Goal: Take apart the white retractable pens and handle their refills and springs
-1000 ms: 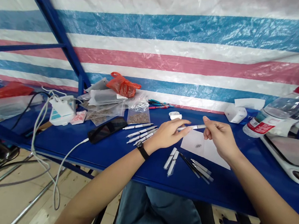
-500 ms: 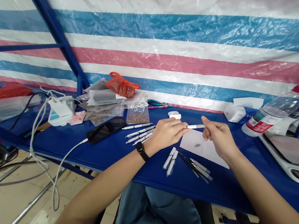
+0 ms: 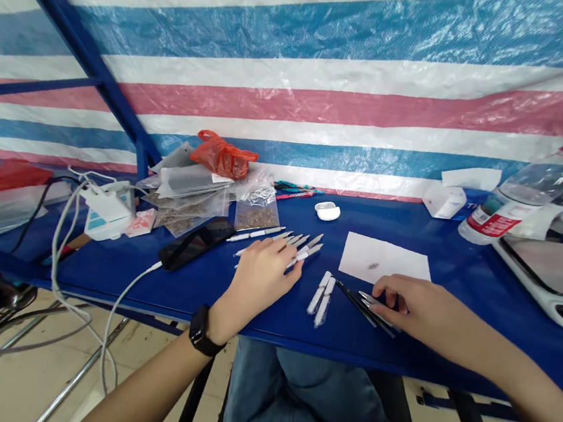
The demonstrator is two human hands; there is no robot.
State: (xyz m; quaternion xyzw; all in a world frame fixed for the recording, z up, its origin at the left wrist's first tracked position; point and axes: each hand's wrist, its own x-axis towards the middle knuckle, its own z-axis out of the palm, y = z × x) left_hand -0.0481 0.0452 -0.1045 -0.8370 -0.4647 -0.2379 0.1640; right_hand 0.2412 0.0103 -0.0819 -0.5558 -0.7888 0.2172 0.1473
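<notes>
My left hand (image 3: 260, 279) rests on a row of white pens (image 3: 302, 248), its fingers lying across them and gripping none that I can see. My right hand (image 3: 405, 301) sits at the table's front, fingertips touching a group of slim black-and-silver pens (image 3: 359, 304), partly hidden under it. Between the hands lie two white pen barrels (image 3: 322, 300). A sheet of white paper (image 3: 382, 258) with a small dark mark lies just beyond my right hand. Another white pen (image 3: 256, 234) lies beyond my left hand.
A blue table (image 3: 270, 317) holds a black phone (image 3: 196, 244) on a white cable, seed-filled plastic bags (image 3: 255, 215), a red bag (image 3: 223, 156), a white earbud case (image 3: 327, 211), a tissue box (image 3: 443, 201), a water bottle (image 3: 524, 196) and a scale (image 3: 550, 279).
My hands have parted and lowered to the table. The white pen held between them is no longer visible in either hand. The left hand moved onto the pen row, the right onto the black pens.
</notes>
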